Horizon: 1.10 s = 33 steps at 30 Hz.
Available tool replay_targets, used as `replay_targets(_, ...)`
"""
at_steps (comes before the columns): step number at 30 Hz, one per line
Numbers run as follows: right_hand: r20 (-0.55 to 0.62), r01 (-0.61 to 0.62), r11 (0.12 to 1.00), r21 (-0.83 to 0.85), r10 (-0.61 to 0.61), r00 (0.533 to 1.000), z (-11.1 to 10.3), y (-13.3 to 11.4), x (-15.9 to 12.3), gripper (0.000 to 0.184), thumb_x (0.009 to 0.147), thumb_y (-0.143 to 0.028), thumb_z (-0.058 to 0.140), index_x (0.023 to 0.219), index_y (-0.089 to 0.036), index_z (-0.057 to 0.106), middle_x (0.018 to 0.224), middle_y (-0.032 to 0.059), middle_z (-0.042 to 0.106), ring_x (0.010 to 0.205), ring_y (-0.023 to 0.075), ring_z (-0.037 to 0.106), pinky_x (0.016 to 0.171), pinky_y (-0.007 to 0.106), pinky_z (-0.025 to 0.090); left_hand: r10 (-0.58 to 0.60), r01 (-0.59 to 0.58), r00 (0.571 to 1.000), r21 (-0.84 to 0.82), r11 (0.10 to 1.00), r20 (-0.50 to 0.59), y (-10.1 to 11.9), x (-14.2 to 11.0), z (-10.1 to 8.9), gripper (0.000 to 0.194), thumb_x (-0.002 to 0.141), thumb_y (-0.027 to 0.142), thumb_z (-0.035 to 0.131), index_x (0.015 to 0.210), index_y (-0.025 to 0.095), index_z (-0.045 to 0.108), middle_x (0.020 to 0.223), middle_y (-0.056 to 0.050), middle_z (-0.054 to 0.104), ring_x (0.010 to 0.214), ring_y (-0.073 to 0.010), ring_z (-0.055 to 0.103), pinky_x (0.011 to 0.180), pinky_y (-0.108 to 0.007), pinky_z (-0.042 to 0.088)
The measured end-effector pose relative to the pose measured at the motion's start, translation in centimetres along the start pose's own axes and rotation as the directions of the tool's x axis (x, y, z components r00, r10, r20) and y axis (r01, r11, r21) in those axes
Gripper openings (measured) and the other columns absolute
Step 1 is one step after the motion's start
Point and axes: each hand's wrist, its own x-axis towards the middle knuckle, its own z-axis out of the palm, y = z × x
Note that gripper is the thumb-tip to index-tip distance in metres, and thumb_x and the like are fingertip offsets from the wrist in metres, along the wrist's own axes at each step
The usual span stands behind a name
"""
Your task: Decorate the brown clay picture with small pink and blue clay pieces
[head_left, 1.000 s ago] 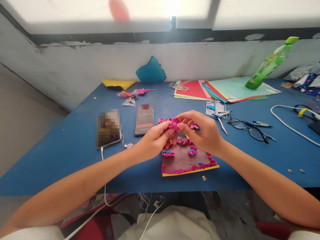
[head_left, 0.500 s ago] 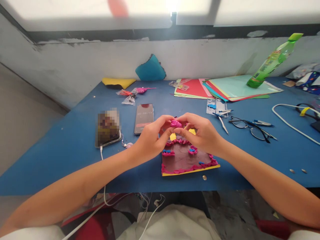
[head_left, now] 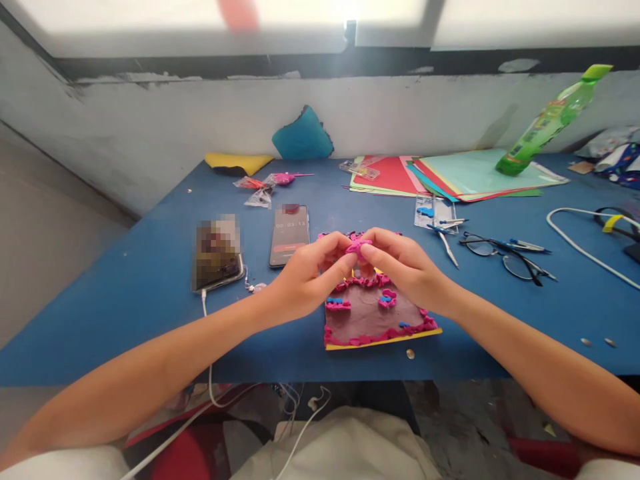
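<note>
Pink clay piece (head_left: 359, 247): held above the far part of the brown panel (head_left: 367, 319). Left hand (head_left: 311, 279): grip narrow, fingertips pinching the piece. Right hand (head_left: 411, 268): grip likewise, on the same piece. Panel lies near the front edge of the blue surface (head_left: 125, 313). Timer phone (head_left: 289, 235) lies left; eyeglasses (head_left: 479, 245) right; green bottle (head_left: 545, 127) far right.

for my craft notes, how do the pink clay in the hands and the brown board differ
Pose: the pink clay is pinched between the left hand and right hand; the brown board lies on the table.
Size: the clay is small, the board far larger.
Shape: the clay is a lump, the board flat.
Shared: both show pink, the board in its trim.
</note>
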Motion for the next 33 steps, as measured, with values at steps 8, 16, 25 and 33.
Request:
replay_targets(8,-0.205,0.031,0.925,-0.379,-0.116,0.972,-1.1,0.7,0.8,0.026,0.095,-0.035,0.042,0.077,-0.019,0.050,0.065,-0.0016,0.054,0.058,0.0106,0.048,0.056,0.025,0.039,-0.028,0.026,0.999,-0.075,0.997,-0.022,0.0,0.1,0.0,0.019,0.092,0.035,0.050,0.087,0.017,0.054,0.067,0.002,0.053,0.059,-0.0087,0.047,0.054,-0.020,0.039)
replay_targets(16,-0.344,0.027,0.588,-0.809,-0.510,0.788,-2.3,1.3,0.9,0.029,0.096,-0.034,0.038,0.076,-0.021,0.054,0.073,0.0038,0.063,0.063,0.0148,0.055,0.060,0.028,0.040,-0.122,0.121,0.992,-0.023,0.992,-0.029,0.3,0.0,0.1,0.022,0.088,0.034,0.052,0.074,0.017,0.051,0.063,0.003,0.050,0.059,-0.0099,0.047,0.055,-0.022,0.039)
replay_targets(25,-0.189,0.087,0.898,-0.430,-0.184,0.965,-0.8,0.3,0.5,0.028,0.094,-0.041,0.047,0.093,-0.017,0.061,0.079,0.0030,0.067,0.069,0.0129,0.061,0.060,0.024,0.046,0.007,-0.011,0.996,-0.044,0.999,-0.091,-0.1,0.0,0.2,0.012,0.089,0.029,0.055,0.090,0.017,0.057,0.076,0.001,0.057,0.066,-0.0094,0.051,0.057,-0.019,0.042)
replay_targets(33,-0.160,0.095,0.974,-0.206,-0.130,0.979,-0.4,0.3,0.5,0.024,0.086,-0.042,0.061,0.092,-0.019,0.065,0.086,0.0038,0.070,0.070,0.0133,0.063,0.061,0.025,0.053,0.072,-0.047,0.987,0.175,0.984,-0.142,-0.3,0.0,0.2,0.014,0.089,0.030,0.054,0.086,0.017,0.056,0.078,-0.002,0.059,0.070,-0.0131,0.056,0.060,-0.024,0.046)
